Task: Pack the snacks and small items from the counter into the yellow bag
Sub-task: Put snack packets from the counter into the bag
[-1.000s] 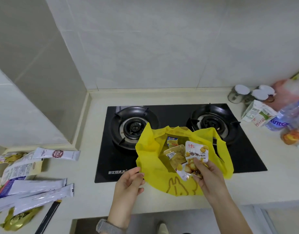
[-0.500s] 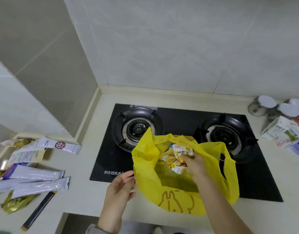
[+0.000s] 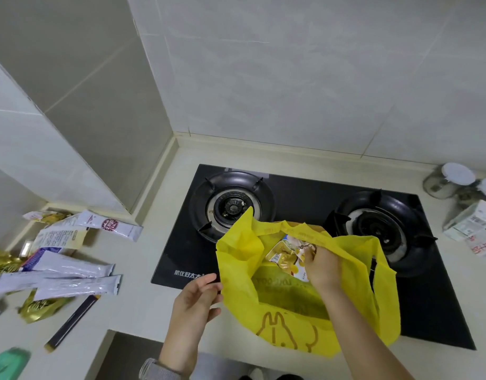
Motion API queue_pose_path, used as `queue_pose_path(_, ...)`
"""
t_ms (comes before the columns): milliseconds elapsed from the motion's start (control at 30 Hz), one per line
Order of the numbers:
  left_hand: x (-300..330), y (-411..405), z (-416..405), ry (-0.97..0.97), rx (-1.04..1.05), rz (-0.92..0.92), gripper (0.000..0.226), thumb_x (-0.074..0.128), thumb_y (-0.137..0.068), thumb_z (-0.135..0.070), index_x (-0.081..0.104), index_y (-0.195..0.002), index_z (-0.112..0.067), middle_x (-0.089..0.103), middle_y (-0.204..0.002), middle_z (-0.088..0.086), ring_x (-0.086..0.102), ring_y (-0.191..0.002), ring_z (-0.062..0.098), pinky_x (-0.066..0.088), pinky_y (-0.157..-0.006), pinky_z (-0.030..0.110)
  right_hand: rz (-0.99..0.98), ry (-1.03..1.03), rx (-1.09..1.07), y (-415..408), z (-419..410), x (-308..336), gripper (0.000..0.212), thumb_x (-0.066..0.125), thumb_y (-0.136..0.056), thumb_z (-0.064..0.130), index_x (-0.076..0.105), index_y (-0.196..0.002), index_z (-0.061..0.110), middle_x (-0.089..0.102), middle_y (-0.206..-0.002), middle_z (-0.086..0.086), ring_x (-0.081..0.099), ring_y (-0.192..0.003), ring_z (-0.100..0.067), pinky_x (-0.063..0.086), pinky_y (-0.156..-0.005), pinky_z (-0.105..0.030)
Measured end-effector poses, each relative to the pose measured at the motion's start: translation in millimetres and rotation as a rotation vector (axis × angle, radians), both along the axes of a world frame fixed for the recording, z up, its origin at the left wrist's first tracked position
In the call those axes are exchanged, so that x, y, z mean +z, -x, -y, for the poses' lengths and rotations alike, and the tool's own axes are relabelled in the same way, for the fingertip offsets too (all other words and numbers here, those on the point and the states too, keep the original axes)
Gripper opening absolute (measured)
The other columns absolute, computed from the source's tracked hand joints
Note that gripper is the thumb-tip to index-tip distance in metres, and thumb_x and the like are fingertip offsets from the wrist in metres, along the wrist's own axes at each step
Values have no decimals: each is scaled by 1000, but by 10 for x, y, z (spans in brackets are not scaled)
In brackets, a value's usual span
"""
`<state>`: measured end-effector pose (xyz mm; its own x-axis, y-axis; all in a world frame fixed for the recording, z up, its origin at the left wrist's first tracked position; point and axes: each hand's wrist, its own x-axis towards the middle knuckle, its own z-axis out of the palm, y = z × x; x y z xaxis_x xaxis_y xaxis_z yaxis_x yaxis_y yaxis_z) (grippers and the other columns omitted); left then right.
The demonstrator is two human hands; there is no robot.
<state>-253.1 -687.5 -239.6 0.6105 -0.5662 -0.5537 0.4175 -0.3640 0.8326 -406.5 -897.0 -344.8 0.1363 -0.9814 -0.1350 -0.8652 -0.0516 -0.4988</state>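
While left hand (image 3: 196,300) pinches crinkly yellow bag (image 3: 288,325) edge — right hand (image 3: 319,267) inside, seemingly gripping glossy snack packets (image 3: 284,256).

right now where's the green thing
In the head view's bottom-left corner, on the counter, left of the dark stick packet: the green thing.

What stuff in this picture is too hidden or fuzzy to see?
All in the head view:
- Right hand fingertips: hidden among the snack packets inside the yellow bag.
- Bag's bottom: hidden by its folded walls.
- Green thing: blurred, cut off by the bottom-left edge.
- Gold packets: blurred, cut off by the left edge.
- Carton print: too small.
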Motion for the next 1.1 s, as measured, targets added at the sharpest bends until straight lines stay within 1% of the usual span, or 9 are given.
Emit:
queue_pose_path(67, -9, -3, -12, -2, 10, -1, 18, 51, -93, -8, 64, -100, -18, 70, -95, 7, 63, -82, 18, 51, -70, 30, -90, -53, 54, 21, -22, -3, 22, 48, -96, 23, 67, -108, 22, 62, -118, -7, 48, -118, -32, 42, -97, -40)
queue_pose_path(133, -19, -3, -19, -2, 15, -4, 18, 51, -93, -8, 63, -102, -17, 70, -94, 7, 63, -82, 18, 51, -69, 29, -147, -103, 91, 36, -40, -14, 27, 44, -97, 25, 61, -117, 25, 56, -129, -6, 41, -124, -31, 39, -100, -40)
queue_pose_path(333, -51, -15, -32, 2, 14, 1, 19, 50, -93, -8, 63, -104, -17, 70, -96, 6, 62, -83, 17, 50, -69, 28, -250, -87, 184, 74, -74, -20, 36, 49, -94, 30, 50, -130, 25, 49, -137, -4, 40, -126, -27, 39, -103, -37)
queue_pose_path(533, -95, -99, -82, 10, 13, 8, 21, 49, -93, -8, 62, -108, -15, 70, -97, 6, 61, -83, 16, 49, -68, 27, -241, -153, 252, 93, -166, -37, 47, 33, -100, 35, 35, -144, 19, 34, -151, -5, 31, -138, -25, 26, -115, -37)
queue_pose_path(600, -109, -153, -111, 12, 22, 7, 21, 48, -94, -8, 61, -108, -14, 69, -97, 6, 61, -83, 16, 50, -68, 26, -114, -106, 229, 72, -280, 67, 44, 38, -99, 29, 40, -141, 14, 41, -147, -8, 36, -136, -25, 29, -114, -38)
queue_pose_path(667, -119, -221, -148, 14, 30, 6, 21, 48, -94, -8, 61, -109, -13, 69, -97, 6, 61, -84, 17, 50, -68, 26, 60, -48, 212, 20, -438, 228, 38, 47, -97, 19, 48, -134, 12, 50, -138, -9, 45, -129, -24, 41, -107, -36)
queue_pose_path(800, -112, -417, -247, 14, 61, 3, 21, 48, -94, -9, 63, -107, -15, 69, -97, 6, 61, -85, 18, 51, -70, 27, 295, 55, 296, -217, -784, 597, 30, 58, -91, 14, 58, -120, 21, 61, -120, 2, 55, -115, -15, 49, -95, -29)
queue_pose_path(967, -69, -764, -506, 21, 115, 15, 18, 50, -93, -10, 64, -103, -17, 69, -94, 3, 62, -86, 17, 50, -71, 27, 404, 113, 472, -767, -1060, 918, 25, 59, -90, 13, 62, -112, 25, 61, -106, 15, 56, -102, -4, 46, -90, -22)
queue_pose_path(1100, -23, -1098, -823, 15, 181, 10, 16, 52, -92, -10, 63, -101, -16, 69, -93, 4, 61, -85, 17, 50, -69, 26, 464, 101, 531, -1234, -1290, 958, 27, 60, -87, 6, 64, -108, 23, 63, -105, 13, 59, -101, -7, 47, -89, -23)
